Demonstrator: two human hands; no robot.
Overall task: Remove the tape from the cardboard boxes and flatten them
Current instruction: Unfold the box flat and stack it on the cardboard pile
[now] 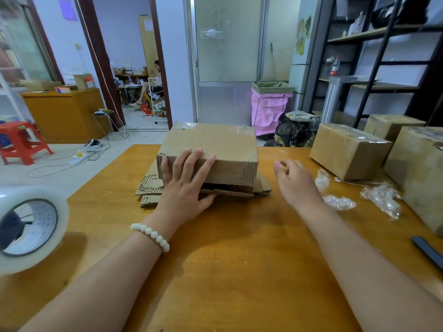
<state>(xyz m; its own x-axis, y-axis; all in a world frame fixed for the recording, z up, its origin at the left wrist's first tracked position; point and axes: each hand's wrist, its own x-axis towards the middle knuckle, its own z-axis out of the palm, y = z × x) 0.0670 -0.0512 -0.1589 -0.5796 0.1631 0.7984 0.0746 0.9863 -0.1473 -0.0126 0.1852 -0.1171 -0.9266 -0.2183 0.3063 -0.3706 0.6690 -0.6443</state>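
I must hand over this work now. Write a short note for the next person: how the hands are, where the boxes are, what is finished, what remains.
Left hand: flat, fingers straight, on the near edge of the centre box.
Right hand: hovers beside that box and holds nothing.
The centre box sits, not yet flattened, on the flattened cardboard; clear tape shows at its far edge.
Done: some boxes flattened; pulled-off tape scraps lie on the table.
Left: the centre box and three more boxes at the right, whole and taped.
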